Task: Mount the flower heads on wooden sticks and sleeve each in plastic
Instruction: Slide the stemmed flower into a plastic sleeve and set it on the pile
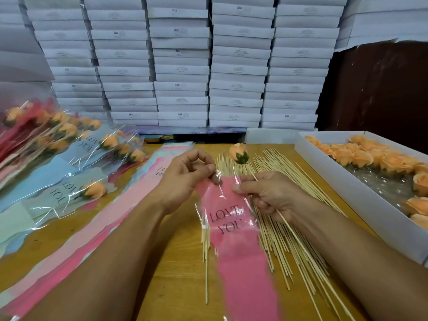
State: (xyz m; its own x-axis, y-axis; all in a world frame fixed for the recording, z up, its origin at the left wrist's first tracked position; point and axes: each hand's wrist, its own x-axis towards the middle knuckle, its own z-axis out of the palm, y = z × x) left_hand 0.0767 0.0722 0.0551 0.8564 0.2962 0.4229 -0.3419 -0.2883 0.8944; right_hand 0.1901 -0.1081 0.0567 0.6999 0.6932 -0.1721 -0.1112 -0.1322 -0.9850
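Head view: sleeving step, I reckon.
Left hand [185,174]: pinching the sleeve [231,218] mouth above the bench [176,262].
Right hand [266,195]: grip clenched round a stick [291,230], rose [239,153] on top.
Next: probably spread the mouth, feed the stick down.

Layout on the tabletop [180,262]

Loose sticks [278,228] spread across the middle; a sleeve [234,228] is held over their left part. A tray of flower heads [361,156] runs along the right edge. Sleeved flowers [69,144] pile at the far left corner, flat sleeves [129,205] beside them. Stacked boxes [183,66] stand behind.
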